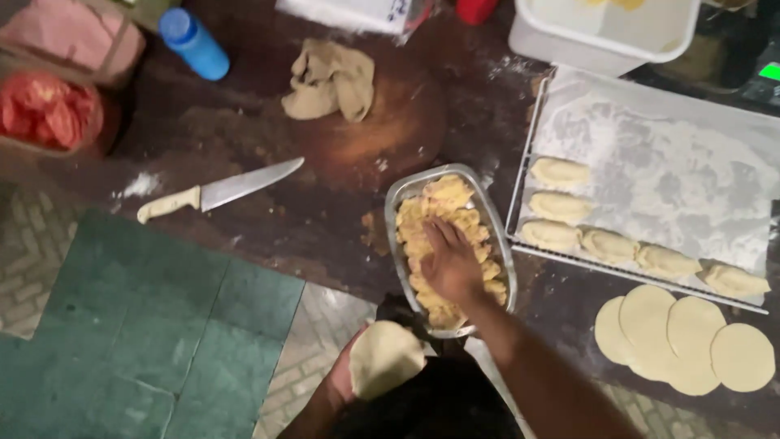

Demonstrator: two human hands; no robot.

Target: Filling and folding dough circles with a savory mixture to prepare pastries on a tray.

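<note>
Two things are in hand: a thin, pale round of raw dough [384,356] and a heap of yellow, crumbly filling [443,219] in an oblong clear glass dish [396,197]. The dough round looks light, soft and floppy, likely to stretch or tear if pinched, so it is best carried flat on an open palm, as it is here. It lies draped over the left hand [345,375], whose fingers are spread beneath it, just off the near edge of the dark wooden worktop [268,219]. The filling looks loose and moist, something to scoop with curled fingertips rather than grip. The right hand [449,262] rests palm down in the dish, fingers partly curled into the heap; whether it has closed on any I cannot tell. That dish sits at the worktop's near edge, just left of a floured wire rack [650,162].
</note>
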